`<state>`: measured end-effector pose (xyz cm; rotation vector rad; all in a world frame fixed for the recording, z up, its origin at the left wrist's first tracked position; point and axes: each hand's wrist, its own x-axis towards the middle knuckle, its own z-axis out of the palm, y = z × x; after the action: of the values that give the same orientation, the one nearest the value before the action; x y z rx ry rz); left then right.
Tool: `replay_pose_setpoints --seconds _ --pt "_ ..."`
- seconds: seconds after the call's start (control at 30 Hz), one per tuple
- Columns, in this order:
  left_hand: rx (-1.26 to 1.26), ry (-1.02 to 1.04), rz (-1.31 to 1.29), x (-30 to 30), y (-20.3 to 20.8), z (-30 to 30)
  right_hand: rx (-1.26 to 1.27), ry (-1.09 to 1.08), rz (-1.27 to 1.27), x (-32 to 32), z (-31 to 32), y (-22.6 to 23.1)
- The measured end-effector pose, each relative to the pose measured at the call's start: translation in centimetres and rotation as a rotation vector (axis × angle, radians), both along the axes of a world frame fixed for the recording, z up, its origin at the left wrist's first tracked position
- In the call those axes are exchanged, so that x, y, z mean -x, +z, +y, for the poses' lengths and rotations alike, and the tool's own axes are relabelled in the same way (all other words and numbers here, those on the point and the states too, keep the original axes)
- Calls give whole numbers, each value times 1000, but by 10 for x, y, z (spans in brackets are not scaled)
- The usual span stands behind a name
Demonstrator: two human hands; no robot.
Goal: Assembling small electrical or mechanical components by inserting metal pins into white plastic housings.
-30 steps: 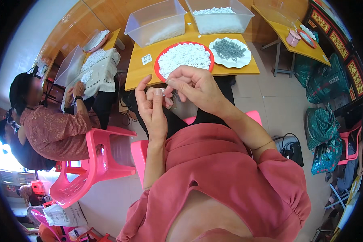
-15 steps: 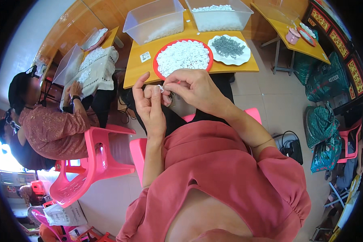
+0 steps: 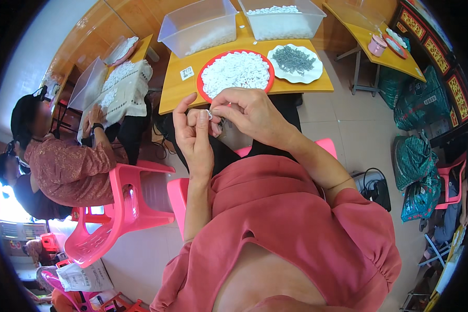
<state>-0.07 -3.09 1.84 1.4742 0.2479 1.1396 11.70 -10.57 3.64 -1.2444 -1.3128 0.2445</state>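
My left hand (image 3: 194, 134) is raised in front of me, fingers pinching a small white piece (image 3: 209, 114). My right hand (image 3: 248, 114) meets it from the right, thumb and forefinger closed on the same small piece, with a thin dark part just below it. Both hands hover above my lap, just short of the yellow table (image 3: 172, 89). On the table stands a red round tray (image 3: 205, 69) heaped with small white pieces, and beside it a white plate (image 3: 311, 76) holding small grey parts.
Two clear plastic bins (image 3: 198, 25) (image 3: 282, 23) with white pieces stand at the table's far side. A person in a patterned top (image 3: 70, 165) sits at my left on a pink chair (image 3: 120, 208). Green bags (image 3: 416, 171) lie at the right. A second yellow table (image 3: 379, 39) holds a pink cup.
Both hands have stayed together on the small piece, with only slight finger shifts. The view has tilted a little, so the table sits slightly lower in the picture.
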Motion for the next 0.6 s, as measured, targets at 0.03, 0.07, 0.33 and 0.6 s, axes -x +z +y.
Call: replay_pose_setpoints --seconds 0.03,0.07,0.33,0.6 --pt "5 -15 1 0 -1 1 -8 0 -9 0 0 0" --pt "9 -30 2 0 -2 2 -8 -1 -9 -1 1 0" --pt "53 -8 -51 -2 -8 -1 -23 -4 17 3 1 -3" --pt "16 42 -84 0 -10 0 -91 -72 117 19 4 -8"
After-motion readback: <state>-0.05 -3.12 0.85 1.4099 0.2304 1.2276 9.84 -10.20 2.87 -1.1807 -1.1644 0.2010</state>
